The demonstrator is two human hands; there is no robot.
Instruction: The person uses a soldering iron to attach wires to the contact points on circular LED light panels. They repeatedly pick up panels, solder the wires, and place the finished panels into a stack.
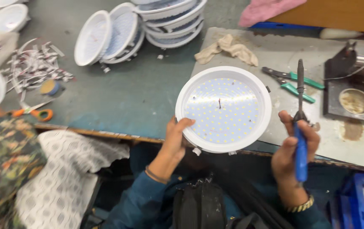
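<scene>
While left hand (pixel 177 138) tilts round lamp (pixel 223 108), right hand (pixel 294 146) upright soldering iron (pixel 300 127)

The person's left hand (pixel 177 138) is gripping the lower-left rim of a round white LED panel light (pixel 223 109), tilting it up over the edge of the surface (pixel 143 91). The right hand (pixel 295 148) is holding a blue-handled soldering iron (pixel 300 127) upright, tip pointing away, just right of the light. Green-handled pliers (pixel 294 82) are lying beyond it, near a crumpled rag (pixel 227 48). Stacked white light housings (pixel 148 25) are sitting farther back, and orange scissors (pixel 33 112) are lying at left.
</scene>
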